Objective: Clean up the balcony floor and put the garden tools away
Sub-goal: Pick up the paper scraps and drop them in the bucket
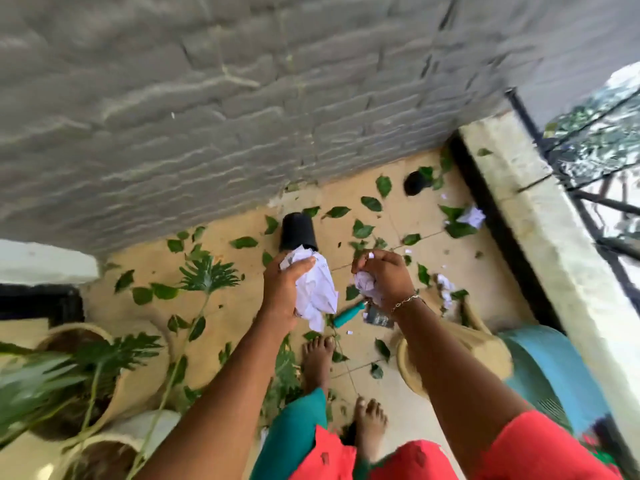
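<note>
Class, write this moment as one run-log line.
left hand grips crumpled white paper; right hand grips smaller white paper wad; tiled floor: green leaves, tipped black plastic pot, teal-handled tool

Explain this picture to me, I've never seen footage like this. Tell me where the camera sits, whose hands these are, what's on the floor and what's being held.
There is no machine here. A person wears one wide-angle camera on the head, and it looks down at their own two hands. The left hand grips a large wad of crumpled paper. The right hand grips a smaller wad. On the tiled floor lie green leaves, a tipped black pot, more crumpled paper and a teal-handled tool.
</note>
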